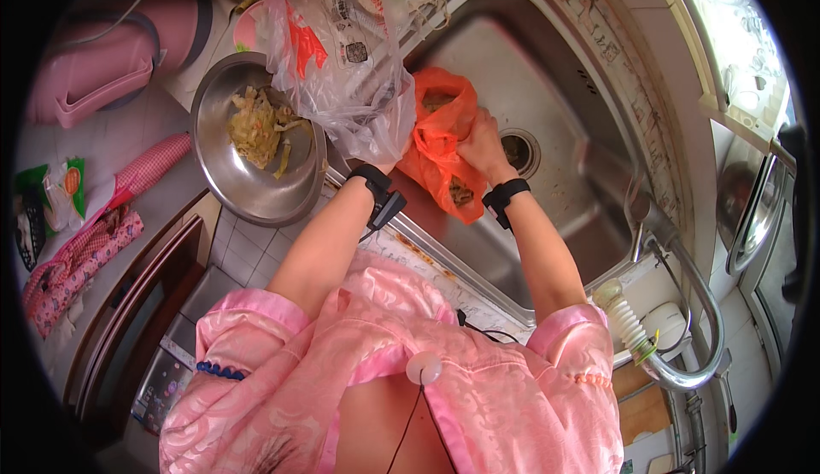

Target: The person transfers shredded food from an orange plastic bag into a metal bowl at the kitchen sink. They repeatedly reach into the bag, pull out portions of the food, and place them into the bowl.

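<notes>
An orange-red plastic bag (442,134) with brownish contents hangs over the left part of the stainless steel sink (564,115). My right hand (483,144) grips the bag's right side, near the drain (517,152). Most of my left hand (388,165) is hidden behind a clear plastic bag (365,115) with red print; a little skin shows at the orange bag's left edge, and its grip cannot be made out. Left of it, a steel bowl (256,198) holds yellowish shredded vegetable (256,128), perhaps pickled cabbage.
A curved metal faucet (705,320) with a ribbed white hose (624,320) is at the sink's right. A pink plastic container (102,64) stands at upper left. Pink checked cloth (150,166) and green packets (73,186) lie at left. A dish rack (749,83) is at upper right.
</notes>
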`<state>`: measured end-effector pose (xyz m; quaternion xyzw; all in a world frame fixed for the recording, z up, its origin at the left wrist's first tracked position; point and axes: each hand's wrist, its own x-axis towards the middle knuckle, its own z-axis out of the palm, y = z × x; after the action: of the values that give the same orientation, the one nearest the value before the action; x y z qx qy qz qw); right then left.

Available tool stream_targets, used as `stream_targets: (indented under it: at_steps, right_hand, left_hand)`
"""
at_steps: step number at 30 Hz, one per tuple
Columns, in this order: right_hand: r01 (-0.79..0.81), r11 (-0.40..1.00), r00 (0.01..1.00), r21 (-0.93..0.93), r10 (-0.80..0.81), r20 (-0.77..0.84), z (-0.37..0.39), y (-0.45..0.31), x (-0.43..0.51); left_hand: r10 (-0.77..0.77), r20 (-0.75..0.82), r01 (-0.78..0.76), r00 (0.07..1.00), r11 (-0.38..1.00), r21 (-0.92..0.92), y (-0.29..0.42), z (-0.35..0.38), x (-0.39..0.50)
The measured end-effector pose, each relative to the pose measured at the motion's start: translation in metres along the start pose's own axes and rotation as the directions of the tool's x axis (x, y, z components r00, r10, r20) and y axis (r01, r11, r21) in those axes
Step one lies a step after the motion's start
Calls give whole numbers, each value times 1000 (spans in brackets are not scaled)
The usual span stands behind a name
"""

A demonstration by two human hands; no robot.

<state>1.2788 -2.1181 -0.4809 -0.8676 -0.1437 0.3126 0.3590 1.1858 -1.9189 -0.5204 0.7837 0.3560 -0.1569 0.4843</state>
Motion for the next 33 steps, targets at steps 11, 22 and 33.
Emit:
stream_targets:
  at_steps: [11, 22, 33]
  right_hand:
    - [-286, 693, 942, 662, 76, 327, -53, 30, -6]
    - [-58, 856, 816, 514, 337, -470, -40, 31, -74]
    - [-195, 976, 932, 98, 216, -291, -47, -28, -102]
  left_hand:
    - [347, 171, -350, 922, 937, -13, -43, -2, 21]
    - [105, 18, -106, 994, 977, 183, 70, -35, -40]
    - [262, 484, -549, 835, 332, 767, 128, -38, -105]
